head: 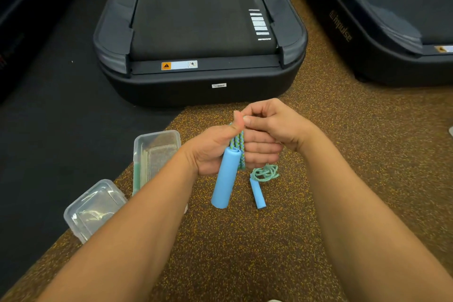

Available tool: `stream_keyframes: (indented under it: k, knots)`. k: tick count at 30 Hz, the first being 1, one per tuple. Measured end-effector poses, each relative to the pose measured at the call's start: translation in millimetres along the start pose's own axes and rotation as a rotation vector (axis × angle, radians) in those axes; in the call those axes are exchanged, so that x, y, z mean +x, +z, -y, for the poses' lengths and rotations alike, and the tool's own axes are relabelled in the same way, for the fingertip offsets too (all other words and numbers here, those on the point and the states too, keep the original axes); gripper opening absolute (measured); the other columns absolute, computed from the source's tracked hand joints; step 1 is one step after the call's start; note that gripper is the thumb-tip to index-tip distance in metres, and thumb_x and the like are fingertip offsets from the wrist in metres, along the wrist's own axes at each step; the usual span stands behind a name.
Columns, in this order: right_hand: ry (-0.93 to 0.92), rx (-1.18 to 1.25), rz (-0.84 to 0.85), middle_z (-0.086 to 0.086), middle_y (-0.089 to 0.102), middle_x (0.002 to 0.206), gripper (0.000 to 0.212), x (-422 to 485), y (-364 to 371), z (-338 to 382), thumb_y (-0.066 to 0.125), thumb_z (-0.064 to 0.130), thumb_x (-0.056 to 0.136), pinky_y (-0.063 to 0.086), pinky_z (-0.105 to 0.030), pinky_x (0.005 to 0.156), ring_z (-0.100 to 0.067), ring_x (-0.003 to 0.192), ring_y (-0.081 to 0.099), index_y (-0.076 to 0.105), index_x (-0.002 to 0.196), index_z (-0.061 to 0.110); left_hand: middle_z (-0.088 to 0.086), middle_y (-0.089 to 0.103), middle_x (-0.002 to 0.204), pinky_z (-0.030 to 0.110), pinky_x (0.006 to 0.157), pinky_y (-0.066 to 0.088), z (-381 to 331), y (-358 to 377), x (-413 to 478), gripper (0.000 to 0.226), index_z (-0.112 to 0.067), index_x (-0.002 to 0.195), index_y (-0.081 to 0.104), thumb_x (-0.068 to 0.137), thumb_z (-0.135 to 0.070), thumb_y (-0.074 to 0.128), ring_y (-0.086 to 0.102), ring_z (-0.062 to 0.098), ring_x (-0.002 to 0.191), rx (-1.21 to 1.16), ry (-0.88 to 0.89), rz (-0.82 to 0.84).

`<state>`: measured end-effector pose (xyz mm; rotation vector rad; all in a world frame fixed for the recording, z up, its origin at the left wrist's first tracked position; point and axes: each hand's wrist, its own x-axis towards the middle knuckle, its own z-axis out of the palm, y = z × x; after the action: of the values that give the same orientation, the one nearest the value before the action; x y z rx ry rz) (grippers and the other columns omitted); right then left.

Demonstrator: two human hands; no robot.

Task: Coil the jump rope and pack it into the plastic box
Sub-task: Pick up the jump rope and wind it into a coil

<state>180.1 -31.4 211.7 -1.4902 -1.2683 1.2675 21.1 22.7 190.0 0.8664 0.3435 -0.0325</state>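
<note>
My left hand grips several folded strands of the blue-green braided jump rope, and one light blue foam handle hangs down from that fist. My right hand is closed on the rope at the top of the bundle, touching my left thumb. The other blue handle lies on the speckled floor below, with a loose heap of rope beside it. The clear plastic box stands open on the floor left of my left wrist, partly hidden by my forearm.
A clear lid lies on the floor front left of the box. A black treadmill stands just beyond my hands, another at the right. Black matting covers the floor to the left of the brown speckled floor.
</note>
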Motion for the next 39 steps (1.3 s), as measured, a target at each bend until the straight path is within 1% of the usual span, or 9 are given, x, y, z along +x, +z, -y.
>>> stream_keyframes:
  k: [7,10,14,18,22,27,30,34,39]
  knots:
    - [0.252,0.439,0.054,-0.012,0.073,0.078,0.025,-3,12,-35,0.045,0.005,0.095,0.058,-0.032,0.061,-0.021,0.068,0.069,0.069,0.1,0.001,0.019,0.062,0.125,0.043,0.104,0.041,-4,-7,-2,0.082,0.002,0.126,0.055,0.08,-0.063,0.035,0.06,0.03,0.115,-0.04,0.049,0.043]
    - [0.307,0.456,0.129,-0.012,0.071,0.08,0.029,-2,14,-45,0.046,0.007,0.096,0.057,-0.032,0.066,-0.021,0.069,0.068,0.061,0.116,-0.008,0.019,0.058,0.129,0.043,0.105,0.041,-3,-9,-2,0.078,0.001,0.129,0.051,0.084,-0.059,0.032,0.057,0.031,0.119,-0.101,0.133,0.007]
    - [0.374,0.37,0.198,-0.011,0.069,0.073,0.03,-2,13,-52,0.049,0.006,0.094,0.055,-0.03,0.065,-0.02,0.063,0.066,0.057,0.114,-0.015,0.018,0.056,0.132,0.041,0.104,0.043,-2,-13,0,0.074,0.0,0.131,0.047,0.085,-0.056,0.035,0.055,0.031,0.121,-0.19,0.218,-0.038]
    - [0.424,0.275,0.279,-0.011,0.068,0.066,0.019,-7,11,-49,0.052,0.006,0.092,0.054,-0.029,0.065,-0.021,0.058,0.064,0.066,0.095,-0.007,0.015,0.053,0.137,0.038,0.106,0.041,-2,-18,1,0.074,-0.002,0.135,0.044,0.085,-0.055,0.035,0.052,0.027,0.126,-0.202,0.256,-0.149]
    - [0.43,-0.003,0.345,-0.009,0.065,0.061,0.018,-6,8,-27,0.056,0.009,0.091,0.052,-0.032,0.068,-0.021,0.058,0.061,0.07,0.088,-0.001,0.014,0.052,0.138,0.039,0.11,0.035,-1,-21,2,0.072,-0.003,0.136,0.043,0.087,-0.054,0.033,0.051,0.025,0.127,-0.165,0.237,-0.239]
    - [0.329,-0.284,0.292,0.001,0.053,0.053,0.015,-4,-1,8,0.059,0.008,0.089,0.044,-0.023,0.057,-0.008,0.051,0.048,0.07,0.086,-0.002,0.018,0.054,0.135,0.034,0.102,0.044,-1,-18,-1,0.07,0.001,0.135,0.043,0.086,-0.049,0.038,0.054,0.025,0.123,-0.152,0.21,-0.272]
    - [0.293,-0.343,0.288,-0.001,0.053,0.062,0.017,-4,1,21,0.057,0.004,0.09,0.037,-0.025,0.057,-0.009,0.054,0.042,0.065,0.075,0.006,0.015,0.061,0.127,0.031,0.089,0.054,-4,-14,-5,0.069,-0.002,0.133,0.047,0.086,-0.051,0.036,0.064,0.023,0.109,-0.072,0.163,-0.27]
    - [0.249,-0.436,0.274,0.008,0.065,0.073,0.012,-5,5,37,0.056,0.006,0.091,0.035,-0.019,0.053,-0.002,0.05,0.044,0.063,0.082,0.001,0.009,0.069,0.096,0.027,0.075,0.054,-4,-10,-7,0.068,0.0,0.123,0.055,0.087,-0.054,0.034,0.064,0.016,0.081,0.005,0.12,-0.219]
    - [0.111,-0.571,0.147,-0.001,0.054,0.067,0.014,-5,0,48,0.059,0.016,0.091,0.038,-0.028,0.063,-0.009,0.062,0.045,0.063,0.078,0.011,0.024,0.058,0.127,0.04,0.098,0.048,-3,-6,-5,0.071,0.004,0.124,0.053,0.085,-0.054,0.038,0.057,0.036,0.117,0.005,0.055,-0.214]
